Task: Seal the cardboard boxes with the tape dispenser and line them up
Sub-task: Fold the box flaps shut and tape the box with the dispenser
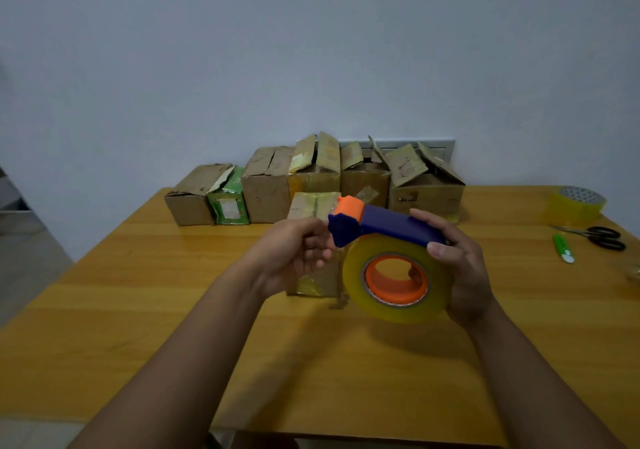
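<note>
Nearest to you, both hands hold the tape dispenser (388, 227) in the air above the wooden table (173, 293). Your right hand (460, 272) wraps the blue handle and the back of the tape roll (394, 279), thumb on the handle's end. Your left hand (298, 254) sits at the dispenser's orange-capped nose with fingers curled, apparently pinching the loose end of tape; the tape itself is too clear to make out, so whether anything is gripped cannot be told.

Just behind the dispenser, partly hidden by both hands, one small box (311, 241) lies on the table, its flaps closed and glossy with yellowish tape. It reads as the box in hand, either about to be taped or awaiting another strip.

Farther back, a row of boxes (311, 182) stands side by side against the wall (311, 50). The two at the left, a plain one and a green-wrapped one (228, 199), look closed; the others show raised or loose flaps, so most of the sealing appears to remain. The lining-up is only partly done.

At the right edge lie a spare roll of tape (576, 204), scissors (602, 237) and a green utility knife (562, 248).

No brand or writing can be read; a pale label on the green-wrapped box is too blurred to read.
</note>
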### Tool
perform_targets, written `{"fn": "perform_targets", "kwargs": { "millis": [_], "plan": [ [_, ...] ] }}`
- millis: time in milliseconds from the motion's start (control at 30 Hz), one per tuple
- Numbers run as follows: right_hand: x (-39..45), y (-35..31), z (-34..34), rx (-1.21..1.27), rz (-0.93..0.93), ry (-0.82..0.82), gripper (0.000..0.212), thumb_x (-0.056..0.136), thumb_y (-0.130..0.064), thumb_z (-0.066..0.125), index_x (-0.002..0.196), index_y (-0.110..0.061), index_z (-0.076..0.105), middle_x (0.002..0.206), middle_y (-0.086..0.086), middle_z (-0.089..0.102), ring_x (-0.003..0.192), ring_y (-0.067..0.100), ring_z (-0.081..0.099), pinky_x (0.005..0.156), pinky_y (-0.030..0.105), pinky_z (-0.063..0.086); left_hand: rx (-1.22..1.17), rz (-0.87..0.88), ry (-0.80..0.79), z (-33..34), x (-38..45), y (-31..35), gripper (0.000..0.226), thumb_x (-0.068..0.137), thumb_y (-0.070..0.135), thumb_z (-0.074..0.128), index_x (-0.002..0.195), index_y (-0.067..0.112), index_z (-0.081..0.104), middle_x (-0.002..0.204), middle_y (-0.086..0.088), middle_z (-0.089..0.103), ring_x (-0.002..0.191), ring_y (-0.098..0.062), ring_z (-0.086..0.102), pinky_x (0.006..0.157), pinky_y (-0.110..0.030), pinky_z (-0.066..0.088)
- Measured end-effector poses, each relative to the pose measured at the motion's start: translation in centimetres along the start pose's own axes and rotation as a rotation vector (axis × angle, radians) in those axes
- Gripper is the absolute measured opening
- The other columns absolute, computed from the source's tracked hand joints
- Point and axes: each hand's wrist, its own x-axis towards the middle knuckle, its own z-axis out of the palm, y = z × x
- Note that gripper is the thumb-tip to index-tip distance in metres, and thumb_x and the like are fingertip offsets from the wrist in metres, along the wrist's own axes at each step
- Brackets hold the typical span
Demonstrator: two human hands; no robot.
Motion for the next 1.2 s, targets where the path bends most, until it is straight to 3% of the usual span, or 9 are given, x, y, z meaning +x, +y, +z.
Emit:
{"fn": "perform_targets", "kwargs": {
  "millis": [167, 300, 467, 767, 1200],
  "plan": [
    [0.4, -0.1, 0.7, -0.037, -0.003, -0.04, 0.05, 0.065, -0.038, 0.066, 0.114, -0.033, 0.07, 0.116, 0.005, 0.067, 0.097, 0.029, 0.067, 0.072, 0.032, 0.056, 0.097, 0.015, 0.046, -0.7, -0.2, 0.4, 0.019, 0.098, 0.016, 0.051, 0.097, 0.002, 0.064, 0.063, -0.002, 0.057, 0.056, -0.01, 0.051, 0.05, -0.02, 0.044],
    [0.6, -0.7, 0.7, -0.188, -0.007, -0.106, 0.049, 0.064, -0.044, 0.068, 0.113, -0.041, 0.069, 0.116, -0.009, 0.066, 0.102, 0.02, 0.065, 0.073, 0.027, 0.055, 0.313, 0.11, 0.168, -1.4, -0.1, 1.1, 0.022, 0.096, 0.008, 0.05, 0.082, 0.005, 0.066, 0.059, -0.001, 0.055, 0.056, -0.011, 0.047, 0.055, -0.024, 0.039],
    [1.3, -1.7, 0.1, -0.314, 0.02, -0.164, 0.053, 0.062, -0.049, 0.07, 0.116, -0.043, 0.067, 0.117, -0.014, 0.064, 0.103, 0.017, 0.063, 0.078, 0.03, 0.056, 0.485, 0.155, 0.262, -1.9, 0.4, 1.8, 0.021, 0.096, 0.014, 0.055, 0.08, 0.005, 0.067, 0.061, -0.003, 0.057, 0.056, -0.011, 0.049, 0.053, -0.022, 0.041],
    [1.7, -3.4, -1.8, -0.525, 0.099, -0.321, 0.057, 0.06, -0.06, 0.069, 0.116, -0.063, 0.057, 0.121, -0.029, 0.053, 0.104, -0.004, 0.058, 0.075, 0.022, 0.054, 0.634, 0.223, 0.422, -4.7, 0.8, 1.6, 0.022, 0.094, 0.025, 0.06, 0.084, 0.009, 0.071, 0.087, -0.001, 0.066, 0.085, -0.011, 0.056, 0.077, -0.032, 0.042],
    [2.0, -3.1, -1.9, -0.604, 0.146, -0.381, 0.057, 0.061, -0.065, 0.067, 0.116, -0.067, 0.053, 0.131, -0.023, 0.046, 0.106, -0.003, 0.054, 0.078, 0.022, 0.052, 0.735, 0.291, 0.486, -4.8, 0.6, -0.4, 0.026, 0.096, 0.031, 0.057, 0.082, 0.011, 0.069, 0.078, -0.008, 0.065, 0.072, -0.019, 0.055, 0.069, -0.038, 0.048]
  ]
}}
